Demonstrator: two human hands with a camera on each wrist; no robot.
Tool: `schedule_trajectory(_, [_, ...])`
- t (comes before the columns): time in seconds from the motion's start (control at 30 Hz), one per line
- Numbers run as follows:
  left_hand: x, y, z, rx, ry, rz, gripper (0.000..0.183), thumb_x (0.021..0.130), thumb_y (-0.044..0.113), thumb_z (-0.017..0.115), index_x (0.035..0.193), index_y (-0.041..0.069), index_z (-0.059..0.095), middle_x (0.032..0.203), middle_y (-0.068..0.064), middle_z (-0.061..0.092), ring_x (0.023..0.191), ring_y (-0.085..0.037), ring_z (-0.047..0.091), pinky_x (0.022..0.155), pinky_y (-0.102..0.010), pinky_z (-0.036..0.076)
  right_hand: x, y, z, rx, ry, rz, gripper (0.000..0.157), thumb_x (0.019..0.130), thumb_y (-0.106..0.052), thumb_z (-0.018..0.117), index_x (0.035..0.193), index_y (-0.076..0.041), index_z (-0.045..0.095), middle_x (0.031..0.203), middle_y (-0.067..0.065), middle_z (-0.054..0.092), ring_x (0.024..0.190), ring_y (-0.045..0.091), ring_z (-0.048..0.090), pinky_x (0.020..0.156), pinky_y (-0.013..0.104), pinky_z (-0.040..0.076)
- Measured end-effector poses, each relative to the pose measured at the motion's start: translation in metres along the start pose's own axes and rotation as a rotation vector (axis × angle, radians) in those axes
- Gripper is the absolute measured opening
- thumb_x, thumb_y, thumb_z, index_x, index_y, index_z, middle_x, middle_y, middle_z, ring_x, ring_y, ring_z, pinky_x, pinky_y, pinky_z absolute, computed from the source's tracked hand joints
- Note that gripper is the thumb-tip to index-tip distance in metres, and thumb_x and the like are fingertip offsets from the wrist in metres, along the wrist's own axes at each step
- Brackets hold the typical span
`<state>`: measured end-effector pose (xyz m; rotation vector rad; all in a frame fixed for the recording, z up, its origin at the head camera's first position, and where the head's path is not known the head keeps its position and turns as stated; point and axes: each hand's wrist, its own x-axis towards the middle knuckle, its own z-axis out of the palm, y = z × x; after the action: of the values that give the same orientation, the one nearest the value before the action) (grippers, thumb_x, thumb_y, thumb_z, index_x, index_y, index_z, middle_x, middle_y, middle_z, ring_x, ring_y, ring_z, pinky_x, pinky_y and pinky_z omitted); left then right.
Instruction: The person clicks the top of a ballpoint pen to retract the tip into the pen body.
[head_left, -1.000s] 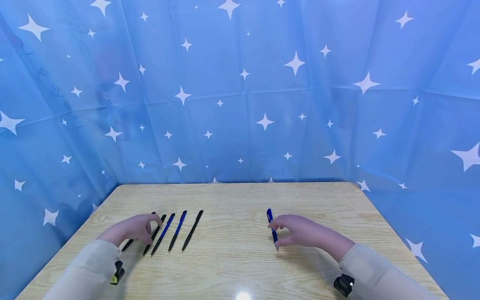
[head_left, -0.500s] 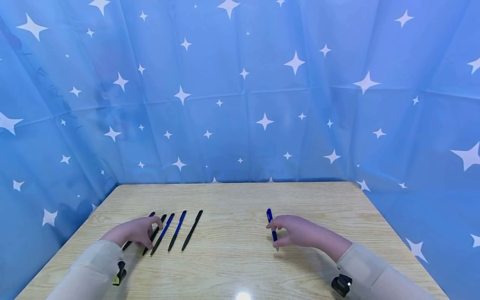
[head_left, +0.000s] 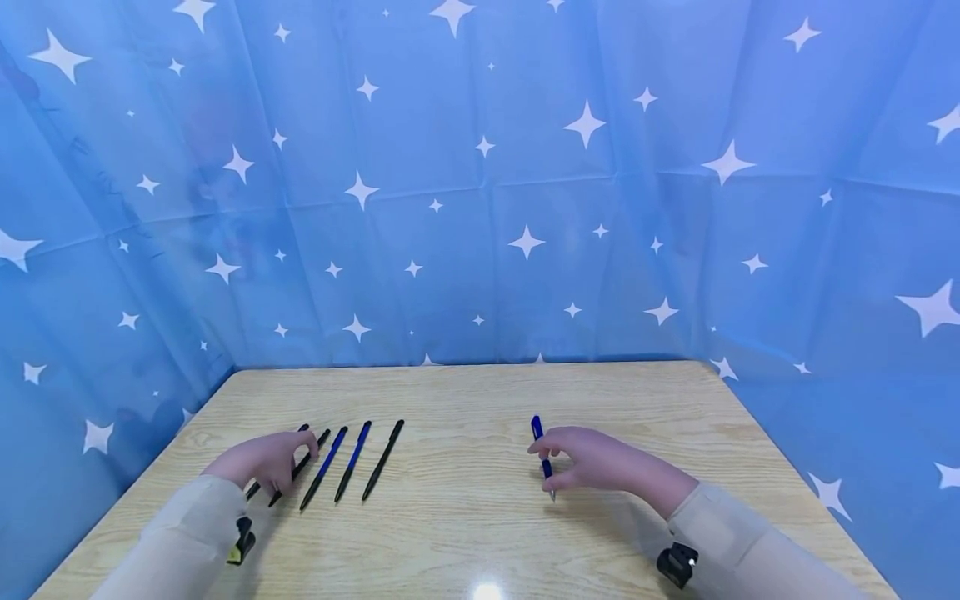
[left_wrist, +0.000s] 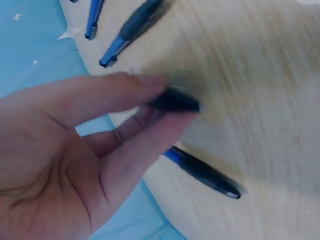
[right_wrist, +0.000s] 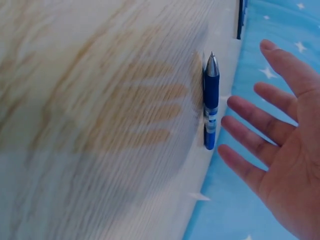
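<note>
My left hand [head_left: 264, 460] pinches a black pen [left_wrist: 175, 100] between thumb and fingers, at the left of the table. The pen's far end [head_left: 322, 438] sticks out past the fingers in the head view. Beside that hand lies a blue pen with a black grip [left_wrist: 207, 172], partly covered by the hand in the head view. On the right, my right hand [head_left: 592, 460] has its fingers spread over a blue pen with a silver tip [right_wrist: 211, 95]. The right wrist view shows the fingers apart from this pen, which lies on the wood.
Right of my left hand lie two blue-and-black pens, one nearer [head_left: 324, 468] and one farther [head_left: 352, 462], then a black pen [head_left: 384, 460], all slanted alike. The wooden table [head_left: 465, 533] ends at a blue star-patterned curtain [head_left: 480, 208].
My left hand now pinches the black pen, whose near end has swung left, away from the neighbouring blue-and-black pen. My right hand stays over the blue pen.
</note>
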<state>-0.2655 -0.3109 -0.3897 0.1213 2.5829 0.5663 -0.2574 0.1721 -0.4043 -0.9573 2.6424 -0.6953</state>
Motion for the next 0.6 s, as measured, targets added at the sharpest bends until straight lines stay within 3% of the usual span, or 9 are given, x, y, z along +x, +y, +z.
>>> schedule_trajectory(0.2, [0.001, 0.010, -0.009, 0.056, 0.030, 0.029, 0.061, 0.072, -0.028, 0.060, 0.120, 0.008, 0.050, 0.084, -0.015, 0.051, 0.057, -0.018, 0.044, 0.047, -0.026, 0.041, 0.002, 0.000, -0.003, 0.006, 0.010, -0.003, 0.050, 0.086, -0.029, 0.076, 0.129, -0.008, 0.061, 0.113, 0.003, 0.064, 0.108, 0.027, 0.059, 0.089, 0.046, 0.048])
schedule_trajectory(0.3, [0.002, 0.021, -0.011, 0.056, 0.043, 0.046, 0.063, 0.072, -0.029, 0.058, 0.123, 0.007, 0.049, 0.088, -0.015, 0.050, 0.061, -0.020, 0.047, 0.049, -0.028, 0.044, 0.003, 0.001, -0.005, -0.007, 0.028, -0.018, 0.050, 0.086, -0.029, 0.076, 0.129, -0.008, 0.060, 0.115, 0.004, 0.064, 0.109, 0.027, 0.059, 0.089, 0.046, 0.048])
schedule_trajectory(0.43, [0.001, 0.036, -0.009, 0.066, 0.068, 0.073, 0.065, 0.072, -0.031, 0.053, 0.124, 0.008, 0.050, 0.088, -0.015, 0.048, 0.063, -0.021, 0.046, 0.050, -0.031, 0.048, 0.003, 0.000, -0.010, -0.002, 0.051, -0.028, 0.050, 0.087, -0.028, 0.075, 0.129, -0.006, 0.060, 0.114, 0.006, 0.064, 0.109, 0.029, 0.058, 0.090, 0.048, 0.047])
schedule_trajectory(0.6, [0.002, 0.050, -0.003, 0.111, 0.118, 0.131, 0.064, 0.072, -0.030, 0.051, 0.122, 0.010, 0.053, 0.076, -0.010, 0.048, 0.055, -0.017, 0.037, 0.046, -0.026, 0.037, 0.005, -0.001, -0.015, 0.032, 0.083, -0.015, 0.048, 0.088, -0.026, 0.075, 0.129, -0.006, 0.060, 0.116, 0.007, 0.063, 0.111, 0.031, 0.057, 0.091, 0.050, 0.046])
